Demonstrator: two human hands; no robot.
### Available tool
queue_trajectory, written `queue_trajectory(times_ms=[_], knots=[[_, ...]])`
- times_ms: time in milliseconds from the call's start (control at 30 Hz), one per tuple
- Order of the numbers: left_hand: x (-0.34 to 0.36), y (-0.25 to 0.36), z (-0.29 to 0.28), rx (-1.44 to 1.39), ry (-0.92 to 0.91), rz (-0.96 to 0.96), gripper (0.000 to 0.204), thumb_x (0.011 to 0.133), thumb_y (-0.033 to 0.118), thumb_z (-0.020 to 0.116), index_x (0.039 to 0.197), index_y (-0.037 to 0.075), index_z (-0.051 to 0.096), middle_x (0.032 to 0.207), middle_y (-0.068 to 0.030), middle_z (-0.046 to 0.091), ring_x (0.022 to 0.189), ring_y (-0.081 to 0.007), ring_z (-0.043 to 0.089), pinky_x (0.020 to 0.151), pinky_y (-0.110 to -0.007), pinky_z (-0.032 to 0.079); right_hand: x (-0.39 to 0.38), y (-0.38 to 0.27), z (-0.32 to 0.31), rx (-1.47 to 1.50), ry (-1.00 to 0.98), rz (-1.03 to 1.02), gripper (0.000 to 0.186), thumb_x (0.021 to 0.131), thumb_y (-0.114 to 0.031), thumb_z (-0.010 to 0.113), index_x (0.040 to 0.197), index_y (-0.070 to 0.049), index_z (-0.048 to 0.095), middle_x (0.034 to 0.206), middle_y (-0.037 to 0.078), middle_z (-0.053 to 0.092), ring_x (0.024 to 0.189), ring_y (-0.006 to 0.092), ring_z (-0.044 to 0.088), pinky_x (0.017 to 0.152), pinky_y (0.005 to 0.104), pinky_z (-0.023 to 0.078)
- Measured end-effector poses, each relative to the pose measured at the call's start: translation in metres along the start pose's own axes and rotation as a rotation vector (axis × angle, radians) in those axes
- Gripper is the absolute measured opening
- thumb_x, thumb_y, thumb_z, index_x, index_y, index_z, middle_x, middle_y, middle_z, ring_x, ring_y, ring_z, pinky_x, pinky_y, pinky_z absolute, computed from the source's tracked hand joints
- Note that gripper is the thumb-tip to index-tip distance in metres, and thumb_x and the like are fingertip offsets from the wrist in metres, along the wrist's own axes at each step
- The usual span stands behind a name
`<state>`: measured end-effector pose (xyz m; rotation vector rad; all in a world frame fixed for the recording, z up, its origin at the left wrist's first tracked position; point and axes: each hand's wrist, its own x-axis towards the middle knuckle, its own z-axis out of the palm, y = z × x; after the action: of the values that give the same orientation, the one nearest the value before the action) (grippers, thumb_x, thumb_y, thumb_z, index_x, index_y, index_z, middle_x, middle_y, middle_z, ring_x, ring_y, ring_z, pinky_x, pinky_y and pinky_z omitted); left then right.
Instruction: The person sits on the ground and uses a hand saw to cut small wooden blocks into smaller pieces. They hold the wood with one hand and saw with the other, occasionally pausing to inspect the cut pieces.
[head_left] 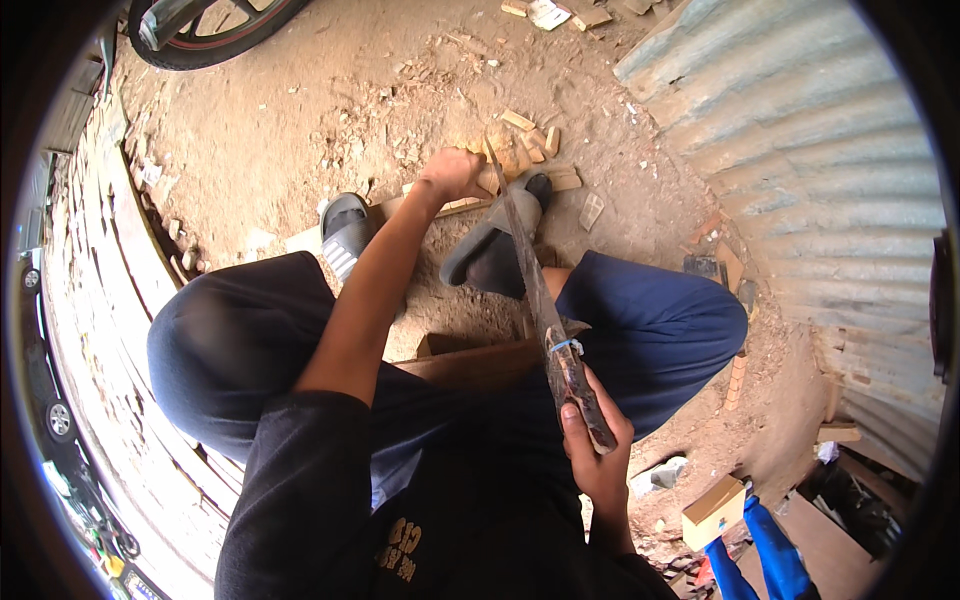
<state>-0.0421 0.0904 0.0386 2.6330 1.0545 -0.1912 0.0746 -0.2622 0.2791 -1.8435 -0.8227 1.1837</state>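
My right hand [597,440] grips the dark, worn handle of a long, narrow handsaw [530,265], tied with light-blue cord. Its blade slants up between my legs, its tip beside my left hand. That hand [455,175] is closed on a light wooden piece [565,178] lying low by my sandalled foot [495,240]; part of its grip is hidden. Short offcuts [518,120] and pale sawdust [510,150] lie just beyond. My other sandal [345,240] is left of them. A brown board [455,365] lies below my thighs.
A wheel [220,30] stands at the top left, weathered planks [125,220] along the left, a corrugated metal sheet [775,180] along the right. At lower right are a cardboard box [712,512], long blue objects [770,545] and scrap. Vehicles [55,420] show at the left rim.
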Motion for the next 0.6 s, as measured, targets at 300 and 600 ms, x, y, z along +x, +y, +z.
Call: queue_trajectory(times_ms=[300,600], knots=[[0.008,-0.008,0.019,0.006,-0.033,0.035,0.057,0.078,0.058,0.069,0.097,0.005,0.066,0.094,-0.0167,0.071,0.093,-0.0316,0.068,0.085,-0.04,0.053,-0.011,-0.006,-0.001,0.022,-0.028,0.04,0.046,0.095,-0.01,0.06,0.135,0.009,0.049,0.118,0.021,0.066,0.11,0.0251,0.065,0.093,0.0324,0.048],[0.004,0.002,0.004,-0.031,-0.09,-0.032,0.066,0.069,0.063,0.074,0.098,0.005,0.066,0.095,-0.0164,0.071,0.095,-0.031,0.067,0.086,-0.041,0.053,-0.029,-0.008,-0.005,-0.039,-0.057,0.081,0.047,0.096,-0.012,0.058,0.137,0.008,0.047,0.124,0.022,0.062,0.117,0.0271,0.06,0.101,0.0345,0.044]])
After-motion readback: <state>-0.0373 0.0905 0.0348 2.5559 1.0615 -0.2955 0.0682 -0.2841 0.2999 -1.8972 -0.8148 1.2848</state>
